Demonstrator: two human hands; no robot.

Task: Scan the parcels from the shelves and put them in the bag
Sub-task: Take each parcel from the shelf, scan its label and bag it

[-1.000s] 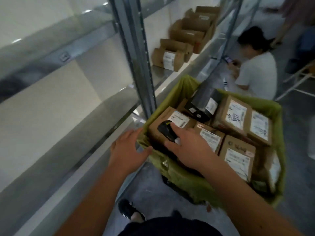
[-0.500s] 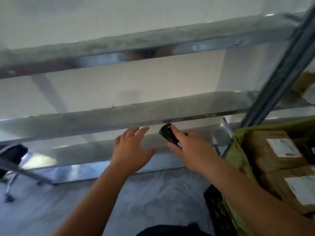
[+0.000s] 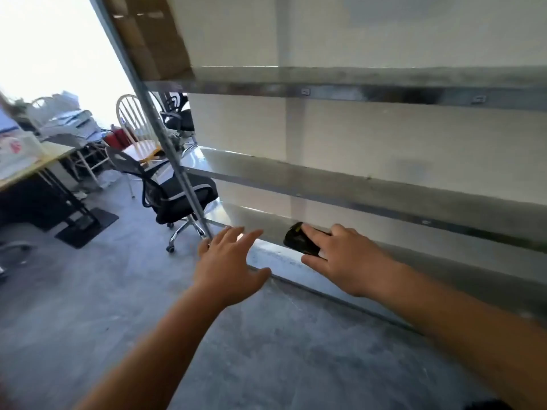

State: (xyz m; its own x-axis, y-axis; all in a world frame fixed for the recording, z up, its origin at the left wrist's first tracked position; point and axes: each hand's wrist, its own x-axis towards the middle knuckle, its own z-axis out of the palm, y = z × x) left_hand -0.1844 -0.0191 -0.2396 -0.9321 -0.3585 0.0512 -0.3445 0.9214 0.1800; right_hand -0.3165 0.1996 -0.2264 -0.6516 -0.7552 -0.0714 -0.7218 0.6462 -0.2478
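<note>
A small black scanner [image 3: 300, 239], rounded and glossy with a faint yellow mark on its top, is held in the right hand [image 3: 344, 260]; the fingers are wrapped around it, with the index finger laid along its upper face. It is held just in front of the lowest of the shelves [image 3: 370, 199], near the middle of the scene. The left hand [image 3: 229, 266] is seen beside it to the left, its fingers spread wide and holding nothing, close to the grey upright post [image 3: 177, 170] of the rack. Three metal shelf levels can be counted, all of them bare where visible; no parcel or bag is in view. A brown cardboard sheet [image 3: 151, 37] is seen at the far upper left of the rack. On the left, one black office chair [image 3: 171, 193] stands on the grey floor [image 3: 88, 291], with one pale wooden chair [image 3: 134, 128] farther back and a tabletop [image 3: 44, 161] carrying paper stacks. No writing can be read anywhere
</note>
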